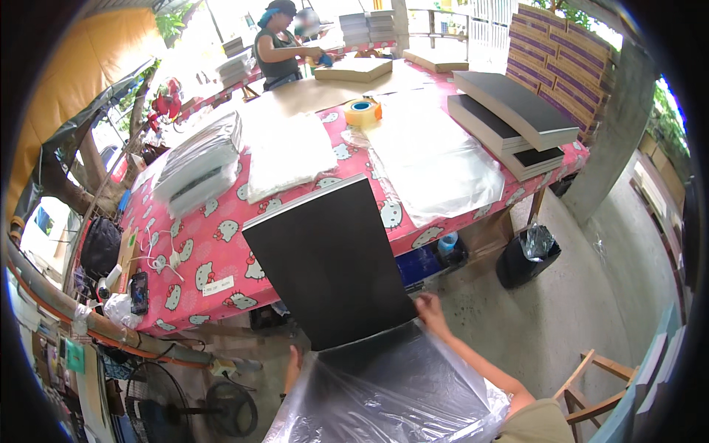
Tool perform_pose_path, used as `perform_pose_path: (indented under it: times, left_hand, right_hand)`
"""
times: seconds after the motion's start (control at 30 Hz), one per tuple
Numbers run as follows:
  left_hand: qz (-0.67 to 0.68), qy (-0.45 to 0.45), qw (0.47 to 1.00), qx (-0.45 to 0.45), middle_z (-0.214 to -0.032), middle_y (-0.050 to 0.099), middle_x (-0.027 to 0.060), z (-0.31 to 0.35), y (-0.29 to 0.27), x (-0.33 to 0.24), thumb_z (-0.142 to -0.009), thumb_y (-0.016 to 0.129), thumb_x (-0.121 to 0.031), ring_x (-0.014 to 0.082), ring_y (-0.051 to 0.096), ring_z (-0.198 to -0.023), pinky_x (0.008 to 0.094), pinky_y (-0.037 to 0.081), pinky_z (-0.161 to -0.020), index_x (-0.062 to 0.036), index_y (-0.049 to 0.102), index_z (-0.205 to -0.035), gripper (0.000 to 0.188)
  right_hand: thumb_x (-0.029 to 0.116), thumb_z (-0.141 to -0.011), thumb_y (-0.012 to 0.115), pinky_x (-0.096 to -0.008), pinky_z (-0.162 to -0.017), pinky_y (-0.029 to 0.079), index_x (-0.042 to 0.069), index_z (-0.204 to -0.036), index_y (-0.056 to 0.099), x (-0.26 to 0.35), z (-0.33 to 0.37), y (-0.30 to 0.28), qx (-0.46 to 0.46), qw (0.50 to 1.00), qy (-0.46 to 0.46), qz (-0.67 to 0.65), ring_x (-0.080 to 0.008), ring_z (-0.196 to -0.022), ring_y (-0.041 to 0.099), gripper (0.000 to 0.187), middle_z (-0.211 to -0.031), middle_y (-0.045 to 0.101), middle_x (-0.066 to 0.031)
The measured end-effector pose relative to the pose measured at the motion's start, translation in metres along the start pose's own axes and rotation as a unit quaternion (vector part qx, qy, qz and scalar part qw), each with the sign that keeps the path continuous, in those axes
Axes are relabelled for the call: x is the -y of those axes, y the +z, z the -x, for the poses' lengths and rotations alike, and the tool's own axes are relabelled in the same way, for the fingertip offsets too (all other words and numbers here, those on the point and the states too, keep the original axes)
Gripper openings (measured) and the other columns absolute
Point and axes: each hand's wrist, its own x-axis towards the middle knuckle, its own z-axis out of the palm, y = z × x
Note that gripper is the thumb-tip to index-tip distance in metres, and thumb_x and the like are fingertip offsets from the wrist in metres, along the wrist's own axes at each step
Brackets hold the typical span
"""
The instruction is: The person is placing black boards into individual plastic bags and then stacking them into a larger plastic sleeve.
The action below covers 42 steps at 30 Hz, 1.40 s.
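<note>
A large black-covered book (pixel 332 258) with white page edges leans out over the table's near edge. Its near end sits inside the mouth of a clear plastic bag (pixel 402 387), which spreads toward me. My right hand (pixel 430 310) has its fingers curled at the right corner of the bag's mouth, beside the book. On the opposite side, my left hand (pixel 293 363) is at the bag's left edge, its fingers partly hidden by the plastic. More clear bags (pixel 436 162) lie flat on the table beyond the book.
On the pink patterned tablecloth (pixel 210 240) lie bagged books (pixel 199 166), a tape roll (pixel 362 113), a phone (pixel 139 292) and stacked black books (pixel 517 122). A person (pixel 281 48) works at the far side. A black bin (pixel 528 257) and a wooden stool (pixel 594 387) stand right.
</note>
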Motion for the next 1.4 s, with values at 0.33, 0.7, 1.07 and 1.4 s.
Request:
perform_pose_path:
  times: [0.33,0.7,1.07,1.4]
  left_hand:
    - [0.238,-0.107,0.962,0.074,-0.116,0.047,0.0143,-0.010,0.014,0.013,-0.081,0.050,-0.025,0.0205,0.047,-0.104,0.0279,0.036,-0.087,0.0008,0.041,-0.119,0.046]
    - [0.269,-0.173,0.947,-0.018,-0.114,0.047,0.0115,-0.016,0.025,0.009,-0.080,0.051,-0.019,0.0188,0.045,-0.104,0.0279,0.034,-0.089,0.0005,0.043,-0.117,0.043]
    - [0.440,-0.261,0.856,-0.072,-0.104,0.050,0.0074,0.004,0.010,0.005,-0.077,0.052,-0.015,0.0174,0.046,-0.098,0.0289,0.034,-0.087,-0.0018,0.047,-0.109,0.035]
    - [0.271,0.331,0.867,-0.255,-0.118,0.044,0.0105,0.032,-0.093,-0.205,-0.074,0.059,-0.027,0.0218,0.041,-0.110,0.0346,0.029,-0.093,-0.0011,0.040,-0.117,0.054]
  right_hand:
    - [0.027,-0.075,0.058,-0.0349,-0.086,0.033,0.002,-0.111,0.043,-0.011,-0.005,0.007,-0.055,0.926,-0.253,0.274,-0.0285,-0.099,0.043,0.047,-0.108,0.044,-0.0170]
    - [0.017,-0.068,0.063,-0.0346,-0.068,0.044,0.001,-0.078,0.062,0.164,-0.153,-0.003,0.004,0.810,-0.271,0.519,-0.0263,-0.074,0.056,0.019,-0.075,0.059,-0.0133]
    - [0.016,-0.083,0.051,-0.0195,-0.040,0.036,0.005,-0.083,0.055,0.177,-0.223,-0.079,0.038,0.995,-0.015,0.094,-0.0088,-0.046,0.047,0.012,-0.069,0.059,-0.0053]
    - [0.014,-0.085,0.049,-0.0249,-0.067,0.040,0.005,-0.084,0.052,0.220,-0.059,0.036,0.434,0.892,-0.045,0.121,-0.0096,-0.074,0.049,0.009,-0.073,0.050,-0.0011]
